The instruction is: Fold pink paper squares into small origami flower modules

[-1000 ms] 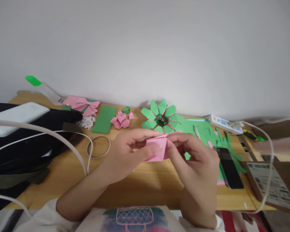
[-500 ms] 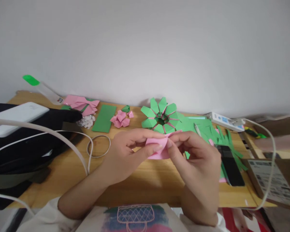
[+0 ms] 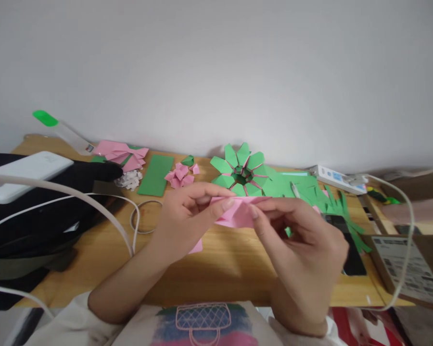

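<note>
A folded piece of pink paper (image 3: 240, 214) is held up over the table, stretched between both hands. My left hand (image 3: 187, 218) pinches its left end between thumb and fingers. At the other end, my right hand (image 3: 299, 245) grips the paper with thumb and forefinger. Just behind them stands a ring of green folded paper petals with pink edges (image 3: 222, 166). Part of another pink paper (image 3: 196, 247) shows below my left hand; the rest is hidden by it.
Pink paper flowers (image 3: 180, 176) and a green paper rectangle (image 3: 156, 175) lie left of the ring. Green paper strips (image 3: 332, 202), a phone (image 3: 354, 257) and a power strip (image 3: 337, 179) are on the right. White cables (image 3: 94, 202) cross a black bag (image 3: 86, 175) on the left.
The pink paper has been drawn out flatter and wider, and my right hand has moved right. Another pink paper has come into sight below my left hand.
</note>
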Motion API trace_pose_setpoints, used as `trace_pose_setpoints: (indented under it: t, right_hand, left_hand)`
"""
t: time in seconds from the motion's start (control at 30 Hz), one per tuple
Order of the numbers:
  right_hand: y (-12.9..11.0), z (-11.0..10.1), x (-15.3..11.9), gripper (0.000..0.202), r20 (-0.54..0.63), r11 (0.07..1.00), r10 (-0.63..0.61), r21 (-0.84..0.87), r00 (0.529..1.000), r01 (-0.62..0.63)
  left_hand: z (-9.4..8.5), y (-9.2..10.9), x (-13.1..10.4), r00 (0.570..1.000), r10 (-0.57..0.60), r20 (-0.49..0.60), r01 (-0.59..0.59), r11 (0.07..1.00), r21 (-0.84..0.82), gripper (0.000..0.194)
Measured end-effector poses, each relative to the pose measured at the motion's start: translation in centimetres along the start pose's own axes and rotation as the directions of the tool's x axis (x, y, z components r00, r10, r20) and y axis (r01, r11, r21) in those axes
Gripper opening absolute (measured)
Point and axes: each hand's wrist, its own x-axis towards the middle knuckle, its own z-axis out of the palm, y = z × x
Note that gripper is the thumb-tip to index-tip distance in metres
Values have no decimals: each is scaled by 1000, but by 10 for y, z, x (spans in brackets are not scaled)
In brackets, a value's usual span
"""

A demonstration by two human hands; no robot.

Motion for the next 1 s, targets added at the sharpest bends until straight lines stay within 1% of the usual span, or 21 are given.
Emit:
trace_pose_setpoints:
  t: [0.07,0.1,0.13,0.17,0.23,0.3,0.33,0.43,0.5,0.63,0.7,0.83,1.0]
  right_hand:
    - [1,-3,2,15,-126,996,-63,-78,990,54]
    - [2,-4,3,15,-165,992,-85,-110,983,68]
    - [3,-6,5,14,-173,990,-93,-121,980,72]
    - [4,-7,6,12,-148,992,-84,-108,985,68]
    - [7,-8,9,8,-22,999,-29,-27,999,28]
    - [9,-7,10,6,96,998,14,61,995,-20]
    - [10,-7,10,7,126,995,29,87,992,-40]
    - [11,-6,9,7,135,990,63,117,989,-79]
    - [11,-6,9,7,140,985,86,134,986,-105]
    - [9,-7,9,7,148,979,111,155,983,-134]
    - [9,-6,8,7,146,979,113,155,983,-135]
    - [9,-5,8,5,142,976,120,162,982,-143]
    - [8,-7,7,7,138,979,109,156,984,-130]
  left_hand:
    - [1,1,2,1000,-20,-10,20,1000,-23,8]
    - [1,2,2,999,-33,-13,32,999,-31,8]
    - [2,2,2,999,-45,-15,45,998,-38,8]
    - [2,2,3,998,-54,-16,53,998,-46,8]
    - [3,2,3,997,-71,-16,70,996,-61,9]
    - [3,2,3,996,-85,-12,84,994,-66,10]
    - [3,3,3,996,-89,-11,88,994,-66,10]
    - [3,4,2,996,-87,-2,87,995,-40,7]
    - [2,4,1,996,-89,14,89,996,14,5]
    - [-1,1,-1,992,-119,36,112,982,153,8]
    - [-2,-1,-2,991,-127,38,118,977,180,10]
    - [-3,-1,-1,990,-135,28,128,977,173,11]
    - [-1,3,0,991,-132,22,129,985,113,11]
